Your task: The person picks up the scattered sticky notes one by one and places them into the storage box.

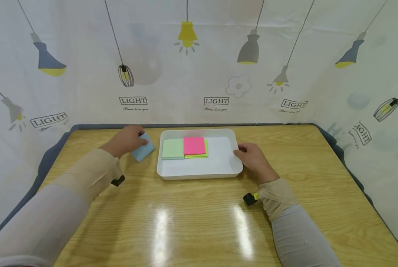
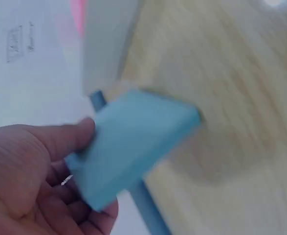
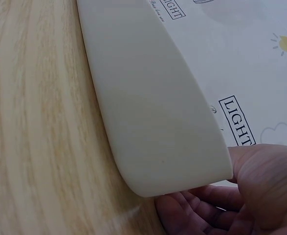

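In the head view my left hand point(image 1: 127, 141) pinches a blue sticky note pad point(image 1: 143, 148) just left of the white tray point(image 1: 215, 167). The left wrist view has the same blue pad point(image 2: 133, 142) tilted between thumb and curled fingers. My right hand point(image 1: 253, 158) grips the tray's right end, thumb at the rim. Seen from the right wrist, fingers point(image 3: 177, 210) reach under the outside of the tray wall point(image 3: 153, 107). Inside the tray's left half lie a pale green pad point(image 1: 173, 148) and a pink pad point(image 1: 194, 145), which rests over a yellow-green pad point(image 1: 206, 148).
The wooden table point(image 1: 199, 222) extends around the tray and toward the front. A white cloth backdrop point(image 1: 178, 74) with printed lamps rises behind the table's dark-edged far side. Small black devices are strapped at both wrists.
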Tool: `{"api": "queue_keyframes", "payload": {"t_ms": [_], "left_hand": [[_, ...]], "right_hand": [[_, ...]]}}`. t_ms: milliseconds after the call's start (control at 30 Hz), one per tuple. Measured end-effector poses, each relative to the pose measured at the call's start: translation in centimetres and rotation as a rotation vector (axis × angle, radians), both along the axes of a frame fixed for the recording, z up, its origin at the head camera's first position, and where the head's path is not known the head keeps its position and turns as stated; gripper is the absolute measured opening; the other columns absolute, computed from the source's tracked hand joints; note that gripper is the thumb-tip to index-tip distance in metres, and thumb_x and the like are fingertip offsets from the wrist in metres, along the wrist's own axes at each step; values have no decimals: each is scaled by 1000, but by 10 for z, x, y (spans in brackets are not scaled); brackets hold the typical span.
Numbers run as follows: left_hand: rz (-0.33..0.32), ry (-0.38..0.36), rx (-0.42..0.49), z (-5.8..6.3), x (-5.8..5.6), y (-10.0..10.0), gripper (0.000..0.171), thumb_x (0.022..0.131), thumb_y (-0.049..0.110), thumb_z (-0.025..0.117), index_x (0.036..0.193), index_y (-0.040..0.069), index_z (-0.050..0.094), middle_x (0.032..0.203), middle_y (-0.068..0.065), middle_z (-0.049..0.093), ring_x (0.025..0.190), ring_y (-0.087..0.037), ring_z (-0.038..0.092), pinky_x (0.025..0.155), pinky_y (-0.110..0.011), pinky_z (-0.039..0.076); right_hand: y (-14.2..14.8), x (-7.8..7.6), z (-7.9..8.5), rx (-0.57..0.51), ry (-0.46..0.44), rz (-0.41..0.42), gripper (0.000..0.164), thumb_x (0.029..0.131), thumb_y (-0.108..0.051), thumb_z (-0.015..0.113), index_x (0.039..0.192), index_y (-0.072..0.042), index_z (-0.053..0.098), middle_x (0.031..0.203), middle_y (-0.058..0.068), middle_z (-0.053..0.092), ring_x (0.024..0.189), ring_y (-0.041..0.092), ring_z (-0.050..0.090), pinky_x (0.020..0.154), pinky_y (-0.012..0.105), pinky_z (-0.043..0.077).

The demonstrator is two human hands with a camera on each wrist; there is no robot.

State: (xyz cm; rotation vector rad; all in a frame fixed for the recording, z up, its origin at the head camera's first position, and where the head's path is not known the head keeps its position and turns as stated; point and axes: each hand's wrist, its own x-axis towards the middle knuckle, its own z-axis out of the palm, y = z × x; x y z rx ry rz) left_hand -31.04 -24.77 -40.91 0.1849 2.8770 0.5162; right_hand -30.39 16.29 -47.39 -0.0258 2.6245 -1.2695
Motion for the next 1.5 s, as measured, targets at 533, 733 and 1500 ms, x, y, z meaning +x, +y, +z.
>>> {"api": "queue_keyframes", "payload": {"t_ms": [533,733,1500], "left_hand": [[213,238,459,33,-9,42,30,94,35,48,98,6,53,85,-12,51,72,-25,46,63,-36,40],[271,19,724,25,-10,80,30,94,29,51,112,5,56,109,-10,57,90,-22,55,83,-42,51],[324,-329,1035,-31,-22,181,35,82,5,59,117,-2,59,112,-19,64,86,-20,63,83,-38,53]], "right_hand": [[3,2,-4,-23,9,1,38,93,-28,53,122,-4,56,113,13,60,97,24,53,85,41,48],[3,2,-3,-18,12,9,39,93,-28,53,122,-3,56,113,14,60,96,24,53,84,40,48],[4,-1,-6,0,42,10,37,93,-30,54,120,-6,58,111,11,61,95,23,55,83,41,49]]}}
